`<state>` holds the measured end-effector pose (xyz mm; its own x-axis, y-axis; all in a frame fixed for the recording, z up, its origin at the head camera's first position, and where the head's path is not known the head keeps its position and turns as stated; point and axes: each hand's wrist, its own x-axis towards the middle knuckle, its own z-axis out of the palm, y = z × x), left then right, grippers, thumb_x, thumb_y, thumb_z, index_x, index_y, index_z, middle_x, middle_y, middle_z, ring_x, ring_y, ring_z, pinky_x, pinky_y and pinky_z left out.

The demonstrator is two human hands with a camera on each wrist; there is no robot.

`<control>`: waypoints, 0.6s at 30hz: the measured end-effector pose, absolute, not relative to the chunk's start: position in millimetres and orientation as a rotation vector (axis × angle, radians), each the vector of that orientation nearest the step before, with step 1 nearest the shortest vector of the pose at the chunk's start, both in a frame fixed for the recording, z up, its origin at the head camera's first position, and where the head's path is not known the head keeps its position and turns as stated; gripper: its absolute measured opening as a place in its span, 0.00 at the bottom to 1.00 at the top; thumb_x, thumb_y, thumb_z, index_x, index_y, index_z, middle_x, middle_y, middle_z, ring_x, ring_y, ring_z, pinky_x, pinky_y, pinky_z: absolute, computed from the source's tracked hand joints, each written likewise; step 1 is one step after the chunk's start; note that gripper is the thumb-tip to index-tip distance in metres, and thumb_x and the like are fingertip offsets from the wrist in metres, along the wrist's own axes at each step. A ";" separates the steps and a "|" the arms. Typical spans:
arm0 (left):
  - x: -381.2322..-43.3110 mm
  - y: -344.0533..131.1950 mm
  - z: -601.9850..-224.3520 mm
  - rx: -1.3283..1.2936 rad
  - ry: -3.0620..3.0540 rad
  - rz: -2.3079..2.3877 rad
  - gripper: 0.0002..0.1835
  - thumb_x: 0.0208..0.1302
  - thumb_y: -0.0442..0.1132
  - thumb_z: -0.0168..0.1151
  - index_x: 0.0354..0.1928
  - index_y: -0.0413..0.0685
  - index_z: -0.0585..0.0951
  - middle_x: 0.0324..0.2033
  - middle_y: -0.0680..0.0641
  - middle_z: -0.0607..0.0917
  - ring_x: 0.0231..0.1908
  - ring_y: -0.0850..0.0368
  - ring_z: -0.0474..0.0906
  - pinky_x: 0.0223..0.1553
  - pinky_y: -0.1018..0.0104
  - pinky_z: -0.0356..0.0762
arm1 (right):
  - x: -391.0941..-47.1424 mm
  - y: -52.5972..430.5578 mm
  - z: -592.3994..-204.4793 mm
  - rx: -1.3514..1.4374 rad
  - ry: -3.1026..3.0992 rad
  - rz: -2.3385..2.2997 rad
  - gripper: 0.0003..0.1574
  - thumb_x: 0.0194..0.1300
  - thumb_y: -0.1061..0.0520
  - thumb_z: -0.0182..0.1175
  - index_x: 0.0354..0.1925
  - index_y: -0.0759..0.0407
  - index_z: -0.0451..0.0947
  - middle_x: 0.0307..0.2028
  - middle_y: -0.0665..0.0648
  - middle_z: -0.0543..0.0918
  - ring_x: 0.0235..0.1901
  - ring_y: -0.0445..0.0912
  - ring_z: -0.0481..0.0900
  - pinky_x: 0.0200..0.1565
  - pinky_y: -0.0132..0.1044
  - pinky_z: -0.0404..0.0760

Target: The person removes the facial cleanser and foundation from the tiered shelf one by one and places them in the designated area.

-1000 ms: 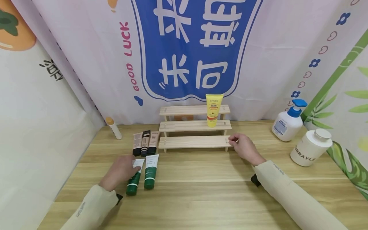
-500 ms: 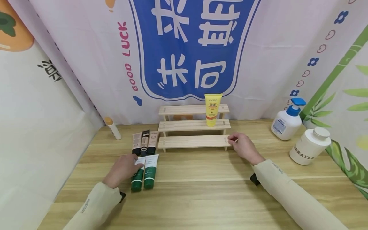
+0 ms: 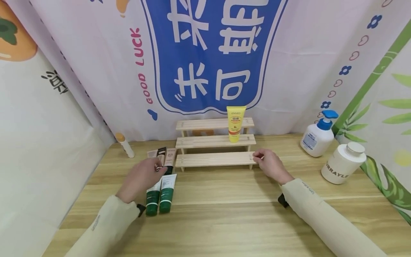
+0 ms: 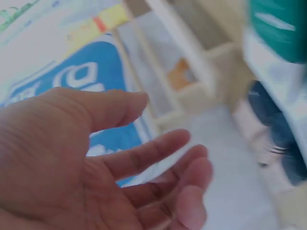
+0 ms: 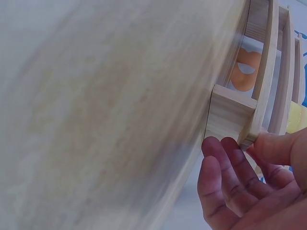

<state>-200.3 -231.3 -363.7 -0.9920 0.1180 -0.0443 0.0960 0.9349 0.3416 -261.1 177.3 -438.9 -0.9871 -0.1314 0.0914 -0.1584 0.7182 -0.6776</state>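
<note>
My left hand (image 3: 139, 178) hovers over the tubes at the left with fingers relaxed; the left wrist view shows nothing between thumb and fingers. Below it lie two green-and-white squeeze tubes (image 3: 166, 200) side by side. Just beyond are several beige and black BB cream tubes (image 3: 170, 157), partly covered by the hand. My right hand (image 3: 271, 166) pinches the right end of the lowest step of a three-tier wooden display stand (image 3: 215, 159), thumb and fingers around the board's end in the right wrist view. A yellow tube (image 3: 236, 123) stands upright on the middle step.
A white pump bottle (image 3: 317, 139) with a blue top and a cream-coloured jar (image 3: 343, 163) stand at the right. A small white stick with an orange cap (image 3: 124, 144) is at the back left. A printed curtain (image 3: 289, 71) hangs behind the wooden table (image 3: 224, 228).
The left green-and-white tube has moved right, alongside the other one. My left hand has let go of it and shifted forward and right, over the beige tubes. My right hand stays at the stand.
</note>
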 end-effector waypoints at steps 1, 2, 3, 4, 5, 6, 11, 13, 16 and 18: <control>-201.8 -225.8 -358.3 0.187 3.040 0.549 0.13 0.66 0.47 0.57 0.40 0.44 0.80 0.22 0.50 0.76 0.19 0.55 0.70 0.18 0.63 0.67 | -261.1 177.1 -438.9 0.245 -2.878 1.136 0.09 0.67 0.62 0.57 0.44 0.64 0.78 0.36 0.57 0.80 0.29 0.46 0.74 0.30 0.38 0.73; -203.9 -219.7 -353.5 0.214 3.060 0.569 0.13 0.66 0.47 0.57 0.41 0.45 0.80 0.22 0.50 0.76 0.19 0.55 0.70 0.18 0.63 0.67 | -260.9 176.8 -438.7 0.243 -2.878 1.136 0.09 0.67 0.62 0.57 0.44 0.64 0.78 0.36 0.57 0.80 0.29 0.46 0.74 0.30 0.38 0.73; -206.1 -213.1 -348.8 0.246 3.083 0.589 0.12 0.66 0.46 0.57 0.40 0.45 0.80 0.22 0.50 0.76 0.19 0.55 0.70 0.18 0.63 0.68 | -260.4 176.8 -438.3 0.244 -2.880 1.134 0.09 0.67 0.62 0.57 0.44 0.64 0.78 0.36 0.57 0.80 0.29 0.47 0.74 0.30 0.38 0.73; -209.3 -205.0 -344.8 0.284 3.114 0.611 0.12 0.66 0.46 0.57 0.41 0.45 0.80 0.23 0.50 0.76 0.19 0.55 0.70 0.18 0.63 0.68 | -260.1 177.6 -438.1 0.242 -2.880 1.132 0.09 0.67 0.62 0.57 0.44 0.64 0.78 0.36 0.57 0.80 0.29 0.47 0.74 0.30 0.38 0.73; -212.4 -196.7 -341.4 0.317 3.135 0.636 0.11 0.66 0.45 0.57 0.41 0.45 0.80 0.23 0.50 0.76 0.20 0.55 0.70 0.19 0.63 0.69 | -259.9 178.5 -438.0 0.241 -2.883 1.128 0.09 0.67 0.62 0.57 0.44 0.64 0.78 0.36 0.57 0.80 0.29 0.47 0.74 0.30 0.38 0.74; -216.0 -188.1 -338.6 0.352 3.161 0.663 0.11 0.65 0.45 0.57 0.42 0.45 0.79 0.23 0.50 0.76 0.20 0.55 0.70 0.19 0.63 0.69 | -259.7 179.1 -438.1 0.234 -2.887 1.126 0.09 0.67 0.62 0.57 0.44 0.64 0.78 0.36 0.57 0.79 0.29 0.47 0.74 0.30 0.38 0.74; -236.4 -146.8 -331.4 0.538 3.230 0.828 0.15 0.64 0.42 0.58 0.51 0.46 0.77 0.36 0.49 0.79 0.31 0.54 0.74 0.31 0.61 0.74 | -259.8 181.0 -437.9 0.236 -2.894 1.131 0.09 0.67 0.62 0.57 0.44 0.64 0.78 0.36 0.57 0.79 0.30 0.47 0.74 0.30 0.38 0.74; -246.3 -131.9 -329.4 0.642 3.231 0.889 0.18 0.64 0.42 0.59 0.55 0.48 0.75 0.44 0.48 0.77 0.38 0.54 0.75 0.37 0.61 0.75 | -260.1 180.7 -437.8 0.249 -2.887 1.131 0.09 0.67 0.62 0.56 0.44 0.65 0.78 0.36 0.57 0.80 0.30 0.47 0.74 0.30 0.38 0.74; -261.7 -112.7 -325.9 0.814 3.234 0.942 0.23 0.64 0.41 0.60 0.61 0.50 0.72 0.50 0.48 0.74 0.42 0.55 0.75 0.41 0.62 0.75 | -260.8 178.2 -438.2 0.253 -2.877 1.136 0.09 0.67 0.63 0.56 0.44 0.65 0.78 0.36 0.58 0.80 0.31 0.47 0.75 0.31 0.38 0.75; -270.8 -102.6 -323.3 0.914 3.241 0.975 0.25 0.63 0.40 0.61 0.63 0.51 0.70 0.53 0.47 0.73 0.42 0.56 0.74 0.41 0.63 0.76 | -261.8 175.3 -439.2 0.262 -2.874 1.139 0.08 0.67 0.63 0.57 0.43 0.65 0.77 0.36 0.57 0.80 0.32 0.47 0.76 0.31 0.38 0.75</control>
<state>-270.8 -102.6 -323.3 -0.8031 0.3671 0.4693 0.5651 0.7191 0.4045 -261.8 175.3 -439.2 -0.9850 -0.1421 0.0980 -0.1707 0.7164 -0.6765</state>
